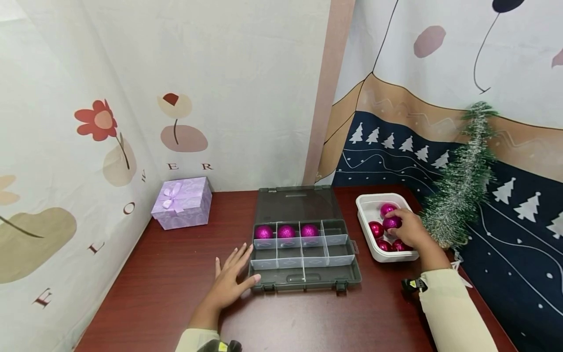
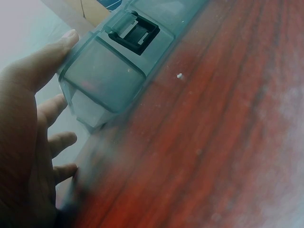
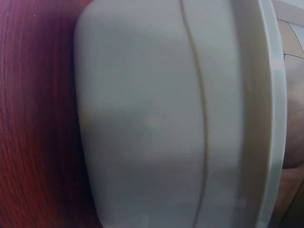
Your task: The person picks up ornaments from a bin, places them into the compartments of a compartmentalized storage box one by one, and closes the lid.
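Observation:
A grey, see-through compartment box (image 1: 305, 276) lies with its lid (image 1: 299, 205) folded back. Three glittery magenta balls, the middle one (image 1: 286, 231) among them, sit in its back row, one per compartment. My left hand (image 1: 230, 281) rests with spread fingers at the box's front left corner, thumb at the edge; the left wrist view shows the thumb against the box wall (image 2: 102, 76). Over the white tub (image 1: 382, 256), my right hand (image 1: 409, 227) pinches a magenta ball (image 1: 391, 223) between thumb and fingers. The tub wall (image 3: 142, 95) hides most of this hand in the right wrist view.
Other shiny balls, such as a red one (image 1: 376, 229), lie in the tub. A small tinsel tree (image 1: 462, 186) stands behind the right arm. At the back left sits a lilac gift box (image 1: 182, 203) with a bow. Printed cloths (image 1: 246, 98) hang behind the table.

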A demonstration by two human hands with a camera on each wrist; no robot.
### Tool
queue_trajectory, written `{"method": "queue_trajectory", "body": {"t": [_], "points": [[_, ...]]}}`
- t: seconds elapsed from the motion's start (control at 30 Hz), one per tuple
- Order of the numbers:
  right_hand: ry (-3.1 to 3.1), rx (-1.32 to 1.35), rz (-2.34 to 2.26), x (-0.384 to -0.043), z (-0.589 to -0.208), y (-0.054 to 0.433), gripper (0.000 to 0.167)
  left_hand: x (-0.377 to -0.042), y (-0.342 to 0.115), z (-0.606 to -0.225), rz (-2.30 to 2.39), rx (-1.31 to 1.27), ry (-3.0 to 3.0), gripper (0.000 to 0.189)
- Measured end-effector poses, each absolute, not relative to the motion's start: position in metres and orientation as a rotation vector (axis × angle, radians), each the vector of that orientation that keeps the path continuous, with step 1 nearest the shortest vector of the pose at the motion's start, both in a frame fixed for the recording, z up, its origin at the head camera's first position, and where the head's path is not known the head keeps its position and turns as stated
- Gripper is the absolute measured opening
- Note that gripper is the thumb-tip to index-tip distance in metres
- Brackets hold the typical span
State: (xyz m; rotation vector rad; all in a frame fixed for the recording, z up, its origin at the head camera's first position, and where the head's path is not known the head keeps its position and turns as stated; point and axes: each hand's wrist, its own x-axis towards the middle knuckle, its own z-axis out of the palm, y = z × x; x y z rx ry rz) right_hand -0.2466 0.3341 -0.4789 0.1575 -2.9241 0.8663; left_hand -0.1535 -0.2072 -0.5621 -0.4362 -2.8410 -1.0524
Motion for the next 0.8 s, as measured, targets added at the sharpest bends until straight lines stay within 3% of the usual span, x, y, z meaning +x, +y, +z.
{"method": "queue_trajectory", "body": {"t": [0.8], "points": [[-2.686, 0.121, 1.077, -0.233, -0.476, 0.334, 0.044, -0.153, -0.208, -0.561, -1.064, -0.437, -2.838, 0.087]]}}
